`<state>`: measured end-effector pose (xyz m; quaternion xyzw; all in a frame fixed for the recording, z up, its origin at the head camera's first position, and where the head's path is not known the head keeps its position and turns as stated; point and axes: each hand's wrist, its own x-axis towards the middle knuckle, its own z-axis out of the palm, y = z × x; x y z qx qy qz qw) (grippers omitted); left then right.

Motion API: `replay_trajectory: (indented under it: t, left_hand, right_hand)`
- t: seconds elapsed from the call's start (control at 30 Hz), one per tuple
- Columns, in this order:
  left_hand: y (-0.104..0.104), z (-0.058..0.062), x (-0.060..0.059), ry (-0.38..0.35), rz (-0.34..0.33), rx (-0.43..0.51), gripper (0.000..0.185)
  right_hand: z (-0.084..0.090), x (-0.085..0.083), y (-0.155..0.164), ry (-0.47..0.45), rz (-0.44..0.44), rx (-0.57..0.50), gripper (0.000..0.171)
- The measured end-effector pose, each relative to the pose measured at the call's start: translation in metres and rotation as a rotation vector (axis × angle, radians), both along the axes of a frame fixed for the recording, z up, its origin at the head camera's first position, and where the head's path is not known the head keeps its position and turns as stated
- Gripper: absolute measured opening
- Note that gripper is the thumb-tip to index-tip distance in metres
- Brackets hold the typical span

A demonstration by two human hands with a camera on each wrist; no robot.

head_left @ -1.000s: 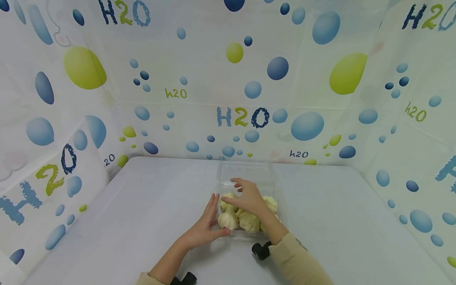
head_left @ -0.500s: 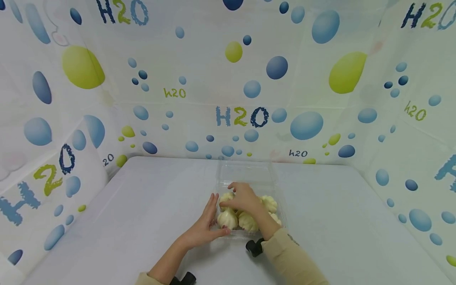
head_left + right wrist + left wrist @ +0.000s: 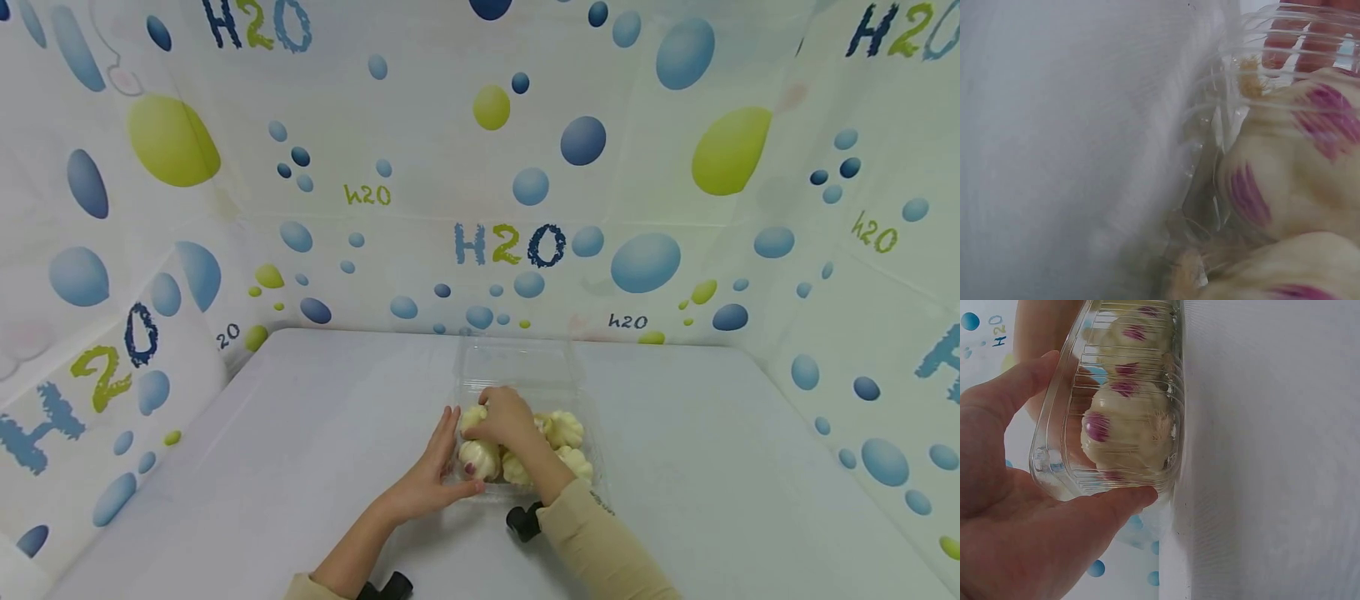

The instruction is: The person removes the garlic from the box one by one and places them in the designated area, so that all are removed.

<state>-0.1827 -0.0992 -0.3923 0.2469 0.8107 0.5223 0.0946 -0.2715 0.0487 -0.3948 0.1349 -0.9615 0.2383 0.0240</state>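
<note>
A clear plastic clamshell box [image 3: 596, 492] with its lid [image 3: 517, 362] folded back holds several garlic bulbs. My left hand [image 3: 423, 483] braces its near left corner, straight fingers along the side wall and thumb at the front. The left wrist view shows thumb and fingers spread around that ridged corner, with purple-streaked garlic [image 3: 1125, 428] behind the plastic. Inside the box, my right hand [image 3: 506, 421] curls its fingers and thumb about a garlic bulb [image 3: 472, 417] at the back left. Another bulb [image 3: 478, 460] sits just in front of it. The right hand partly covers the middle bulbs.
More garlic bulbs [image 3: 562, 429] fill the right side of the box. The box stands on a white-covered table [image 3: 697, 433], near its back edge. Behind rises a white curtain [image 3: 420, 125] with blue and green dots. Black wrist devices [image 3: 523, 523] sit below both forearms.
My right hand has moved slightly left and lower, its fingers drawing in around the back left bulb. The front left bulb has turned, showing a purple mark. My left hand stays put.
</note>
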Motion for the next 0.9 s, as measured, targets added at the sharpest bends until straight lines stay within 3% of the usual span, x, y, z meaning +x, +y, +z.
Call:
replay_trajectory:
  t: [0.1,0.4,0.67,0.9]
  left_hand:
    - [0.000,-0.003,-0.002,0.001,0.001,0.008,0.094]
    - [-0.003,-0.028,-0.016,0.050,0.016,-0.030,0.094]
    - [-0.003,-0.030,-0.018,0.049,0.003,-0.023,0.090]
    - [-0.003,-0.029,-0.017,0.038,0.000,-0.019,0.088]
  right_hand:
    - [0.000,-0.001,0.000,0.001,-0.009,0.004,0.046]
    - [-0.002,-0.004,0.007,0.013,0.007,-0.058,0.043]
    - [0.001,-0.003,0.014,-0.022,0.009,-0.226,0.046]
    - [0.007,0.000,0.019,0.011,0.029,-0.333,0.044]
